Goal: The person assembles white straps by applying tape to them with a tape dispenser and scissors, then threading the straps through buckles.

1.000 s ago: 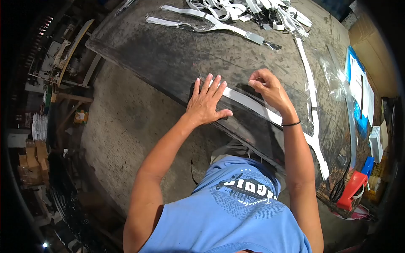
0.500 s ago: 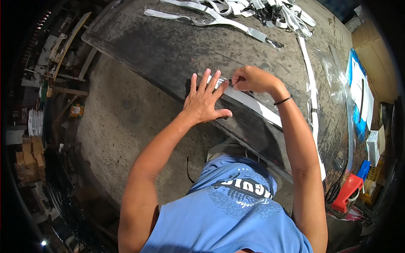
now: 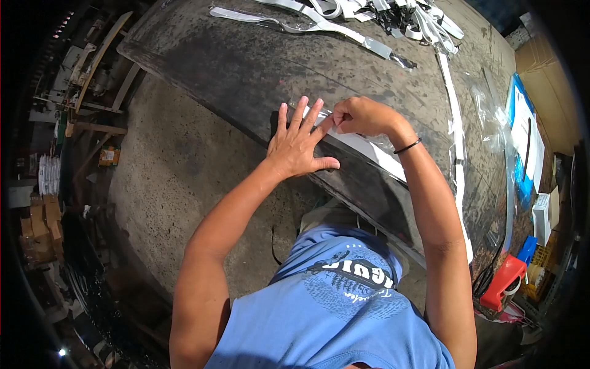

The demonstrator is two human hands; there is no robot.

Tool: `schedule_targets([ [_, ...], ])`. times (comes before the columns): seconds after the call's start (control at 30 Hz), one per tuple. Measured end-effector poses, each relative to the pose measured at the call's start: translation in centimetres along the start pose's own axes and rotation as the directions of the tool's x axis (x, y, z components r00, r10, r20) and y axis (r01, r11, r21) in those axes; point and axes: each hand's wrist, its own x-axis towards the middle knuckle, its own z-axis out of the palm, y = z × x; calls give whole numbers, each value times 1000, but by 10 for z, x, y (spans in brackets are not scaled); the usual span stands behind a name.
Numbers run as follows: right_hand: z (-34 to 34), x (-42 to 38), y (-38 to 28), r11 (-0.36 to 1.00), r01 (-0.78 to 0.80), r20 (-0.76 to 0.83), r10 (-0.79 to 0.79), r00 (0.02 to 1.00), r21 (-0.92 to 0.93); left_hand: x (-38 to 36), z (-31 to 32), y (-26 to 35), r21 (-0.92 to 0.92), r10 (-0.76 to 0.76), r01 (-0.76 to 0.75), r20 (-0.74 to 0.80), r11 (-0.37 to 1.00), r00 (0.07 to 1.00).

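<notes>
Pinching one white strip (image 3: 369,152): right hand (image 3: 362,117); left hand (image 3: 297,147) flat, open.

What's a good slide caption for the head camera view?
Left hand flat on a white strip on a dark worktable; right hand pinching its end.

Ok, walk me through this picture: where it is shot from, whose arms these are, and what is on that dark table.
The picture comes from a camera worn on the person's head, looking down, so the blue shirt at the bottom and both bare arms belong to the wearer. The wide lens bends the edges.

The left hand lies flat with fingers spread on the dark, worn table, pressing on the end of a white strip that sits in a clear plastic sleeve. The right hand is closed in a pinching grip at that same end; what exactly it pinches is too small to tell.

More white strips lie piled at the far edge, and one long strip runs down the right side.
</notes>
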Motion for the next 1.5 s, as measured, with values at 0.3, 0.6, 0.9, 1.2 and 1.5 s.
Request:
schedule_targets([
  [0.3, 2, 0, -2, 999, -28, -10, 27, 1000, -41, 0, 0, 0, -2, -7, 7, 26, 1000, 1000],
  [0.6, 23, -6, -8, 955, -201, -239, 147, 960, -220, 0, -6, 3, -17, -36, 37, 67, 999, 997],
  [0.9, 37, -52, -22, 890, -90, -667, -264, 697, -447, -1, -6, 3, -36, -30, 31, 27, 999, 999],
  [1.2, 73, -68, -36, 873, -138, -473, -116, 874, -469, 0, -4, 3, -12, -13, 13, 16, 1000, 1000],
  [1.5, 64, -92, -29, 863, -251, -512, -11, 859, -439, 0, -1, 1, 34, -6, 5, 7, 999, 1000],
])
